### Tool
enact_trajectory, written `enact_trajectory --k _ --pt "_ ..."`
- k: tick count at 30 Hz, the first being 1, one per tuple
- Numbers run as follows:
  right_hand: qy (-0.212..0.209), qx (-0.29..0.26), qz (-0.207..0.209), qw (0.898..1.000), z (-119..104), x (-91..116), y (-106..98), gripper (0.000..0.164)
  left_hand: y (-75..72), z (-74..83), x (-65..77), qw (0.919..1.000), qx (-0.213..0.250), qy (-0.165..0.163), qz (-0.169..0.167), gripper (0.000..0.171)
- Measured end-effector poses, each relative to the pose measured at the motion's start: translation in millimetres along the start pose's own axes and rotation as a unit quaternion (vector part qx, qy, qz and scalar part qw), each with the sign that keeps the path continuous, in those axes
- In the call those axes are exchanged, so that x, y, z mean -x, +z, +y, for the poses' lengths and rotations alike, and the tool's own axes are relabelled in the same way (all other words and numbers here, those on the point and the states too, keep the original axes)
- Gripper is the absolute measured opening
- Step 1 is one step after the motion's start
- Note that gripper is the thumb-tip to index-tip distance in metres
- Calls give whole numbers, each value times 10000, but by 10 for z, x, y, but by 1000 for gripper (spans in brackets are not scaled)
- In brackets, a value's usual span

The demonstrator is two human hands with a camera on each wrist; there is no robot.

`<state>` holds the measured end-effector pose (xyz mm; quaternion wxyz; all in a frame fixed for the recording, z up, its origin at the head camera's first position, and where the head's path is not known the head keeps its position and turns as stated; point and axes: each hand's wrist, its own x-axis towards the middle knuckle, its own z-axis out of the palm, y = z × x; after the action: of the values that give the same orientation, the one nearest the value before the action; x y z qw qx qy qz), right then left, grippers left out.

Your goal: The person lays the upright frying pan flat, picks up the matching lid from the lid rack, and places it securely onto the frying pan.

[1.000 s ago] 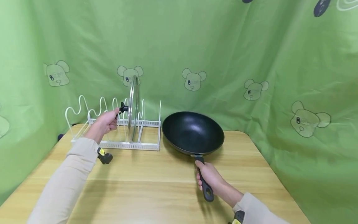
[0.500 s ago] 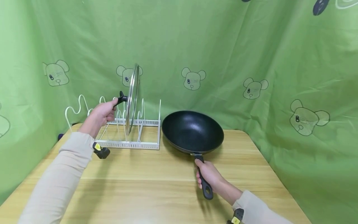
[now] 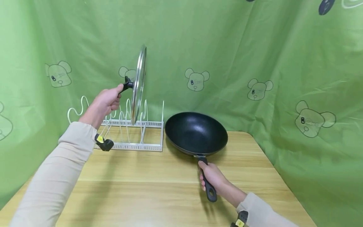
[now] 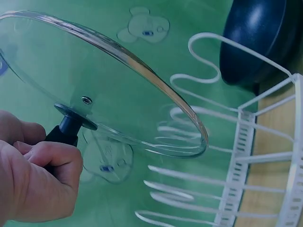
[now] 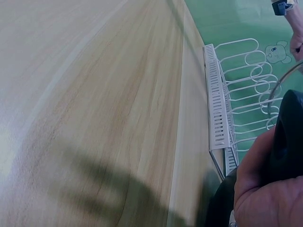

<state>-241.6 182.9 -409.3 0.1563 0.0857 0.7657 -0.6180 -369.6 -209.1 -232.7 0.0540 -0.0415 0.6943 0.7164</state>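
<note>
My left hand grips the black knob of a glass pot lid with a metal rim. The lid stands nearly upright on edge, raised so its lower rim overlaps the upper wires of the white rack in the head view. In the left wrist view, fingers curl round the knob beneath the clear glass. My right hand holds the dark handle of a black wok, which sits to the right of the rack with its bowl facing up. Only part of that hand shows in the right wrist view.
A light wooden table carries the rack and wok. Behind and at both sides hangs a green curtain printed with bear faces. Wavy wire dividers stick up from the rack toward the left hand.
My left hand has lifted the lid up out of the rack, its lower rim rising from the base to the divider tops. The right hand and wok have stayed in place.
</note>
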Motion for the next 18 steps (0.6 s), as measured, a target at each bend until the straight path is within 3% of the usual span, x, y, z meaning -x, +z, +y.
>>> enact_trajectory --k 5,9,14,18 --pt "-20 -2 -26 10000 -8 12 -2 33 192 99 106 9987 -387 340 -22 35" --pt "-35 12 -27 10000 -9 17 1 34 349 145 180 9932 -1034 521 150 39" --pt "-53 -36 -40 10000 0 8 22 33 495 169 252 9756 -2037 594 555 49" --pt "-48 -21 -15 10000 -2 -3 32 33 621 183 280 9600 -2496 959 834 56"
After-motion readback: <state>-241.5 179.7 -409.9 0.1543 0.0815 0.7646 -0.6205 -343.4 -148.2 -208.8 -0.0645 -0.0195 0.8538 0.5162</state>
